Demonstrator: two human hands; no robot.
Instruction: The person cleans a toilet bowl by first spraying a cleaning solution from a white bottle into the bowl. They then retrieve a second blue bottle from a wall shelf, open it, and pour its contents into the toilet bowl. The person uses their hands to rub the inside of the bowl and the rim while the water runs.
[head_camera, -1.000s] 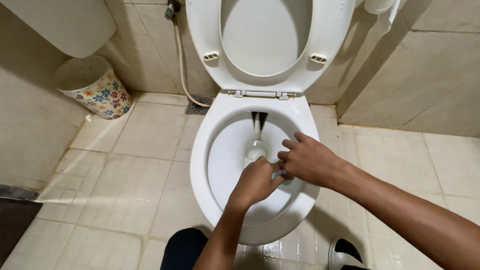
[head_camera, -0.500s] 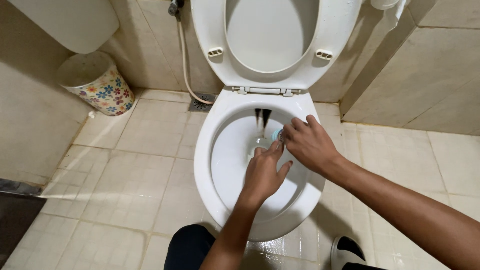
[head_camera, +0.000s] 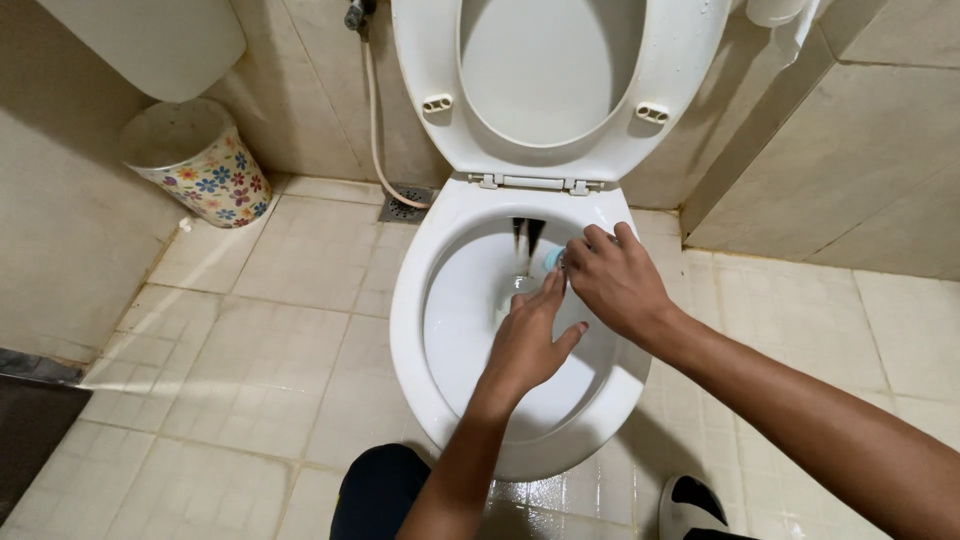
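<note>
The right hand (head_camera: 615, 280) is pinching a small pale-blue object (head_camera: 553, 259) over the toilet bowl (head_camera: 410, 330), near its back rim. The left hand (head_camera: 528, 340) is hovering unclenched just beside it, fingertips nearly touching. A loose pinch could be letting it drop into the water.

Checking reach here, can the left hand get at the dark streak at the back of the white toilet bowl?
Probably yes: the left hand is already inside the white toilet bowl, with nothing between it and the dark streak.

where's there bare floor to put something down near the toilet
Bare tile lies between the flowered bin and the toilet bowl, and right of the bowl by the wall. Crowded: both hands, left hand and right hand, over the bowl.
</note>
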